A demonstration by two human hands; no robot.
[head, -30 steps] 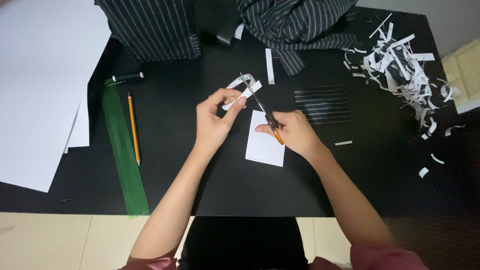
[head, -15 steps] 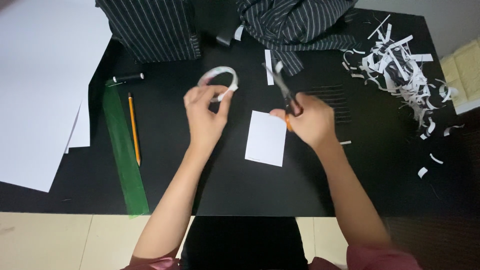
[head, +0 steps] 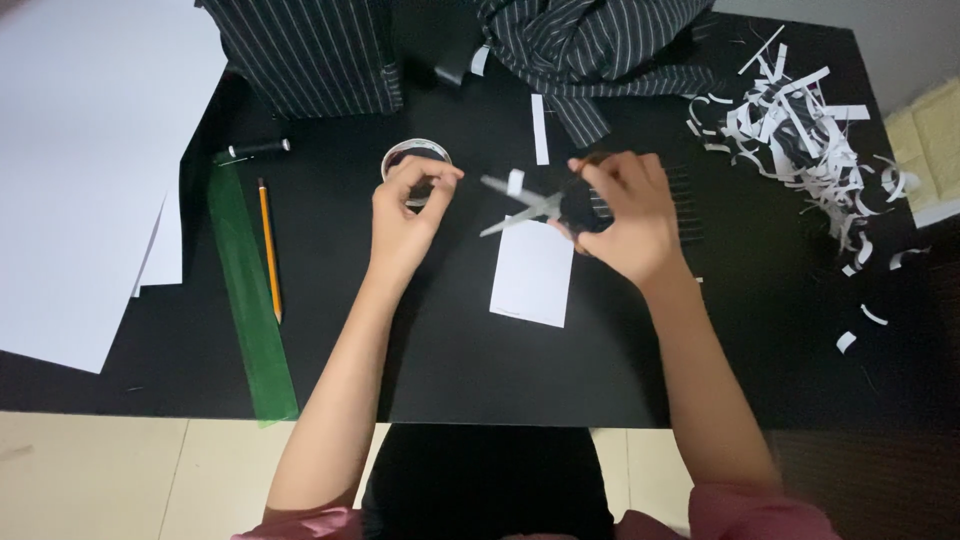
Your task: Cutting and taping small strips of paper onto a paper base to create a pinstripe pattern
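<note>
1. Left hand (head: 405,215) pinches a curled paper ring (head: 415,160) between closed fingertips.
2. Right hand (head: 620,215) grips scissors (head: 525,205), blades parted, pointing toward nine o'clock.
3. The ring lies at ten o'clock from the blade tips; a white card (head: 532,272) sits below.

On the table (head: 450,370), the ruler (head: 250,290) lies at frame left with the pencil (head: 270,250) just right of it and large paper sheets (head: 80,170) further left. The paper card (head: 533,272) sits at centre, under the scissors (head: 525,208). Paper scraps (head: 800,130) pile at upper right; striped cloth (head: 590,50) lies along the top.
</note>
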